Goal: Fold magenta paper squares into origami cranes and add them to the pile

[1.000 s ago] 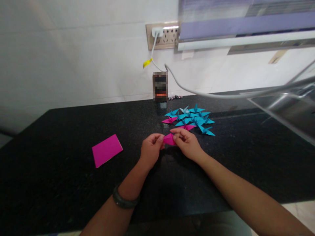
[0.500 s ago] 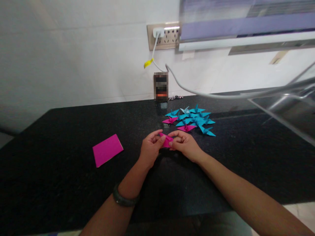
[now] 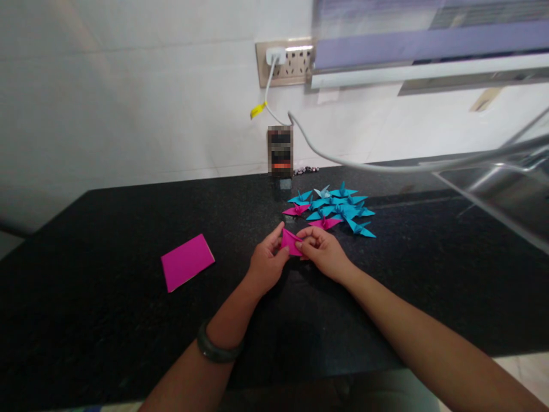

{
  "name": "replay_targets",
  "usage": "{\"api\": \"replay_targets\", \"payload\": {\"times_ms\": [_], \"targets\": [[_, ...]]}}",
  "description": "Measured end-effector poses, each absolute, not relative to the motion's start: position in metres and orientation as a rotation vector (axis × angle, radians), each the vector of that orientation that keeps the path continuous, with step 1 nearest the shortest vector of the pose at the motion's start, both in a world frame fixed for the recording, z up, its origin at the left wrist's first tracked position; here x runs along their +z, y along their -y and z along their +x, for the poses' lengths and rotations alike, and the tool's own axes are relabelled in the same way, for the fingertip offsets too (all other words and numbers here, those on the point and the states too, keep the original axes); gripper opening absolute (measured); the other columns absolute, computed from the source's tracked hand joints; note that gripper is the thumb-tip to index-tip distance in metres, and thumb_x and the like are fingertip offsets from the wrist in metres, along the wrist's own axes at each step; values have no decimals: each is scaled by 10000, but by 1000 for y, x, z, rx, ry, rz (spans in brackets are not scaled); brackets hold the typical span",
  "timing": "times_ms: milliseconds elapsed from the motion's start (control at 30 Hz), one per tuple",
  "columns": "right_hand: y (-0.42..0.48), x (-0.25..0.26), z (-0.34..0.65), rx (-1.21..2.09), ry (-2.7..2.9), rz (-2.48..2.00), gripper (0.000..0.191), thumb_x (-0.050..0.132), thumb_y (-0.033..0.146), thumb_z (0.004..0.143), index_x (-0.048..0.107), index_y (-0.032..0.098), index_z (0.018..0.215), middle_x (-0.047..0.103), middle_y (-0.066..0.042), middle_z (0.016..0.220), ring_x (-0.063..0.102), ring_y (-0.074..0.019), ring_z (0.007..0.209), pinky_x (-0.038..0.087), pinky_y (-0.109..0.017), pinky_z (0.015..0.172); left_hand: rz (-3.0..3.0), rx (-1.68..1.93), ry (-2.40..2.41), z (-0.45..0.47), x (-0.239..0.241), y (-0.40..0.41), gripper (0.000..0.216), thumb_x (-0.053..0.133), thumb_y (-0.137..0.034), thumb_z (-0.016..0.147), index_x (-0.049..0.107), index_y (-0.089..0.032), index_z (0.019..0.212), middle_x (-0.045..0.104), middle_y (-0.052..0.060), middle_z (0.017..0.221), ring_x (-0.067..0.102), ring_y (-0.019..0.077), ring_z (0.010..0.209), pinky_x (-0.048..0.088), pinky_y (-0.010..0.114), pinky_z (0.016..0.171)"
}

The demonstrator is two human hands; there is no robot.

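Note:
Both of my hands pinch one small folded piece of pink paper (image 3: 290, 243) just above the black counter (image 3: 107, 320). My left hand (image 3: 265, 264) grips its left side, thumb and fingers closed on it. My right hand (image 3: 323, 252) holds the right side, fingertips pressed on the paper's edge. Just beyond my hands lies a heap of folded paper cranes (image 3: 338, 209), mostly blue, with two pink ones at its near left. A stack of flat pink paper sheets (image 3: 187, 261) lies on the counter to the left of my hands.
A phone (image 3: 280, 151) leans upright against the white wall behind the cranes, its white cable running up to a wall socket (image 3: 285, 62). A metal rack or sink edge (image 3: 493, 171) crosses the right side. I wear a dark band on my left wrist (image 3: 218, 347).
The pink paper has been turned and refolded between my fingers; it now shows a pointed triangular shape. My hands shifted slightly closer together and a little farther from me.

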State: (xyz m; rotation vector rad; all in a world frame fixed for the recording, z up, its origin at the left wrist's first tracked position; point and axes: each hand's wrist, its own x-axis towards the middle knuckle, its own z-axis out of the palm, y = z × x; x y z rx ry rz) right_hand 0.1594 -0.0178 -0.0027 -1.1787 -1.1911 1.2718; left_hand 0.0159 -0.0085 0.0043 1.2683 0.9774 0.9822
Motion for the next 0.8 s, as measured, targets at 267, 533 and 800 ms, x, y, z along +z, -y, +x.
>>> {"api": "replay_targets", "payload": {"times_ms": [267, 533, 800], "targets": [[20, 0, 157, 1205, 1157, -1168, 202, 610, 322, 682, 527, 161, 771, 514, 70, 478, 488, -67, 420, 413, -195, 442, 1201, 978, -928, 16, 8, 12, 375, 665, -251, 651, 584, -112, 989, 649, 48, 784, 559, 104, 597, 389, 173, 447], [24, 4, 157, 1142, 1241, -1111, 250, 641, 360, 669, 534, 171, 793, 514, 48, 546, 473, -74, 468, 384, -199, 448, 1099, 1067, -1018, 17, 10, 12, 258, 650, -295, 662, 665, -125, 857, 613, 5, 630, 492, 67, 488, 427, 205, 496], [21, 4, 163, 945, 1318, -1201, 222, 598, 373, 705, 597, 166, 784, 579, -7, 653, 511, -109, 551, 403, -233, 492, 1343, 1044, -1120, 16, 8, 11, 262, 612, -303, 695, 680, -141, 889, 612, 8, 616, 486, 88, 491, 408, 209, 486]]}}
